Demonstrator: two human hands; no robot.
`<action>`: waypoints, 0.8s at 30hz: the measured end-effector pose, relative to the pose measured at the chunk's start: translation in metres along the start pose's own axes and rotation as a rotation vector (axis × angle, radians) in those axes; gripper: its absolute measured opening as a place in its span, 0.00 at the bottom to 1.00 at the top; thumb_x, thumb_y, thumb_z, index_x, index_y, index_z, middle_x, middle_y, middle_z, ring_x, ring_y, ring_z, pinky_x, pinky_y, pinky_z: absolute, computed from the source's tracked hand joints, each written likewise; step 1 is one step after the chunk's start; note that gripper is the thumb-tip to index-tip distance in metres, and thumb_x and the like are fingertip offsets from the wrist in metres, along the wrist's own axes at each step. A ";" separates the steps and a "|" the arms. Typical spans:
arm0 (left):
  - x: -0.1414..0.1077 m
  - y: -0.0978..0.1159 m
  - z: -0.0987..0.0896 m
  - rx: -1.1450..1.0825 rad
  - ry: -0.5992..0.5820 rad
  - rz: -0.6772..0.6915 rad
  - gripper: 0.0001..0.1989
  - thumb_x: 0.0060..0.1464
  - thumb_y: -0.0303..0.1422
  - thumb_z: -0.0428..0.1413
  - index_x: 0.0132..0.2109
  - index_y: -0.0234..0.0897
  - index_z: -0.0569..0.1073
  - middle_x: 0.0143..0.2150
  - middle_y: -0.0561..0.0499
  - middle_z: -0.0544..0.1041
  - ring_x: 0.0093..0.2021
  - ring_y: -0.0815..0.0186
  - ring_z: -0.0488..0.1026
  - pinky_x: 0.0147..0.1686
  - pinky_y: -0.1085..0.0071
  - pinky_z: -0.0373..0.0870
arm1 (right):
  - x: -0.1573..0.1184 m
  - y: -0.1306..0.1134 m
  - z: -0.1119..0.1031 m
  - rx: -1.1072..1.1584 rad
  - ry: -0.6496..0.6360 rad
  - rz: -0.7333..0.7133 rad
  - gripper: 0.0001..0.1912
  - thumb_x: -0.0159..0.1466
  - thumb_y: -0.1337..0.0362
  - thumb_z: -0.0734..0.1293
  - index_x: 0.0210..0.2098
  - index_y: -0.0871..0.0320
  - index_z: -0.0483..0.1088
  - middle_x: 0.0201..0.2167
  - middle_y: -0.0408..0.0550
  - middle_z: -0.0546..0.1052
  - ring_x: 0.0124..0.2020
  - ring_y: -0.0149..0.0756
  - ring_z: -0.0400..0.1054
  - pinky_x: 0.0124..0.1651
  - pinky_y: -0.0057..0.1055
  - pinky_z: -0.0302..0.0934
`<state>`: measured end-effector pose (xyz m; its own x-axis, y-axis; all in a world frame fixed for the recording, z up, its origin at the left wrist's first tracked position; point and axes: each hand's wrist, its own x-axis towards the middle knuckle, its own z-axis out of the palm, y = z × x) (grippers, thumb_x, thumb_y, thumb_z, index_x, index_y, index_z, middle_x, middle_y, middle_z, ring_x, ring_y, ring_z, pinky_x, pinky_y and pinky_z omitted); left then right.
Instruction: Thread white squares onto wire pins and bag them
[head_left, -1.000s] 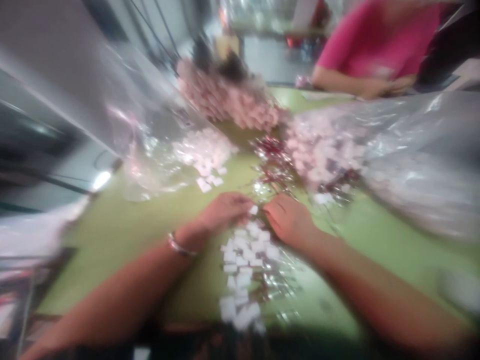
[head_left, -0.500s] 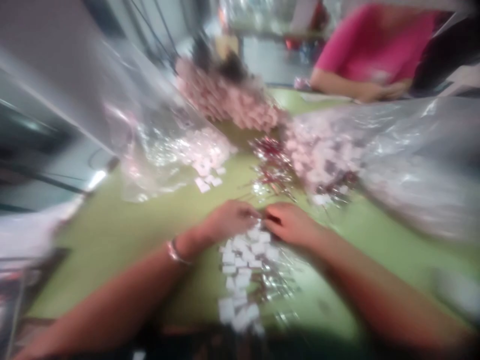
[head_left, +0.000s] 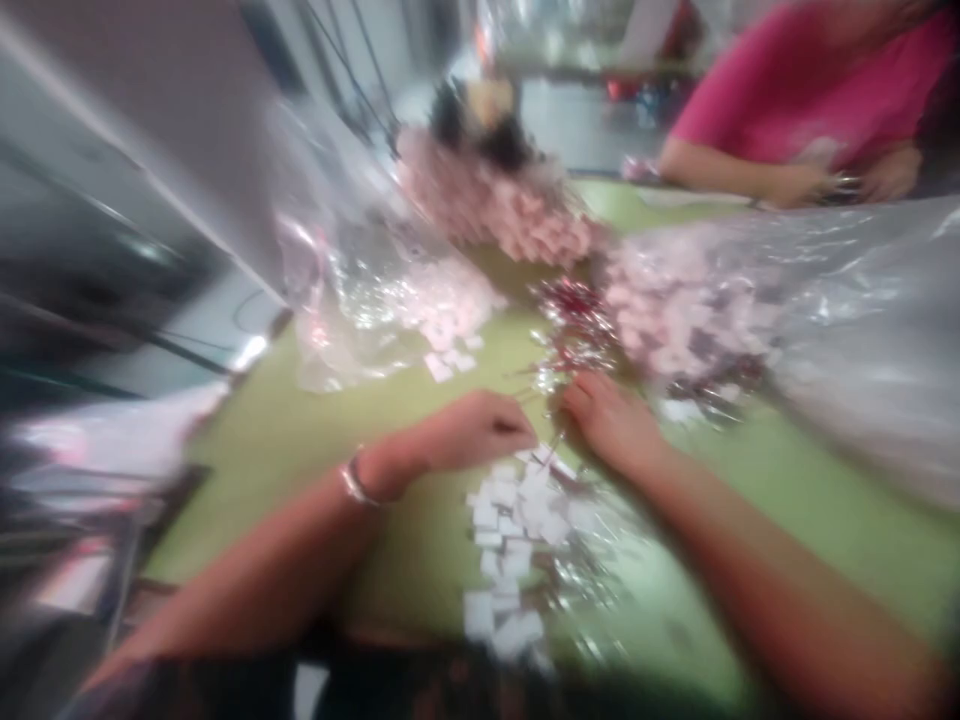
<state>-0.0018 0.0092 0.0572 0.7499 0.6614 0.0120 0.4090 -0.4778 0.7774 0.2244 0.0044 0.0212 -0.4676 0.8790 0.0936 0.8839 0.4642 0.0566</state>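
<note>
My left hand (head_left: 480, 428), with a bracelet at the wrist, is closed in a pinch just above the pile of white tags (head_left: 506, 550); what it pinches is too blurred to make out. My right hand (head_left: 604, 415) reaches to the near edge of a heap of shiny red and silver pieces (head_left: 574, 325), its fingertips curled down and partly hidden. Thin silvery strands (head_left: 581, 575) spread out to the right of the white tags on the green table (head_left: 300, 480).
Behind lie bundled pink pieces (head_left: 502, 205) and another pink heap (head_left: 675, 310). Clear plastic bags (head_left: 352, 290) stand left, with more plastic (head_left: 862, 330) at right. Across the table, a person in a pink top (head_left: 810, 100) works with both hands.
The view has shifted, so the scene sits further right. My hands have drawn apart: the right has moved forward to the shiny heap, the left stays by the white tags.
</note>
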 end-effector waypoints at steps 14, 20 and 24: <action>-0.004 0.016 0.074 0.329 -0.018 0.302 0.16 0.63 0.40 0.46 0.40 0.37 0.76 0.34 0.45 0.71 0.36 0.60 0.66 0.37 0.63 0.62 | 0.000 0.013 -0.002 -0.017 -0.099 -0.054 0.08 0.64 0.72 0.58 0.35 0.60 0.68 0.38 0.53 0.72 0.31 0.34 0.64 0.31 0.32 0.49; -0.012 0.035 0.073 0.321 -0.126 0.362 0.20 0.62 0.47 0.47 0.40 0.37 0.76 0.32 0.45 0.73 0.31 0.61 0.66 0.33 0.64 0.63 | 0.003 0.005 -0.007 0.278 -0.006 0.076 0.08 0.66 0.64 0.58 0.36 0.57 0.68 0.31 0.48 0.74 0.28 0.35 0.65 0.30 0.32 0.50; -0.016 0.053 0.073 0.285 -0.181 0.311 0.24 0.57 0.52 0.50 0.39 0.35 0.76 0.32 0.42 0.74 0.31 0.59 0.68 0.32 0.63 0.66 | 0.003 0.014 -0.017 0.721 0.163 0.243 0.08 0.65 0.63 0.58 0.35 0.56 0.67 0.28 0.45 0.75 0.26 0.33 0.66 0.31 0.30 0.57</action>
<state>0.0461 -0.0688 0.0517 0.9280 0.3622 0.0875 0.2582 -0.7943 0.5500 0.2350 0.0122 0.0394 -0.2061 0.9639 0.1684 0.7217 0.2659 -0.6391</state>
